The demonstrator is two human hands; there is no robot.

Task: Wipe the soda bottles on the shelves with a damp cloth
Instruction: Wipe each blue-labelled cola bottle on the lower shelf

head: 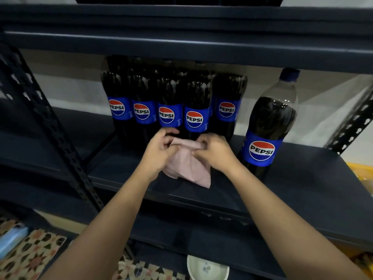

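Note:
A pale pink cloth (pixel 187 168) hangs between my two hands just above the dark shelf board (pixel 302 178). My left hand (pixel 159 150) pinches its upper left edge and my right hand (pixel 214 150) grips its upper right edge. Right behind my hands stands a tight group of several dark Pepsi bottles (pixel 171 110) with blue labels, their caps hidden under the upper shelf beam. One more Pepsi bottle (pixel 268 126) with a blue cap stands apart to the right, beside my right wrist.
The upper shelf beam (pixel 181 47) runs low over the bottles. Perforated steel uprights (pixel 46 122) flank the bay on the left and right (pixel 353 126). Below, a white bowl (pixel 207 267) sits on the patterned tile floor (pixel 32 253).

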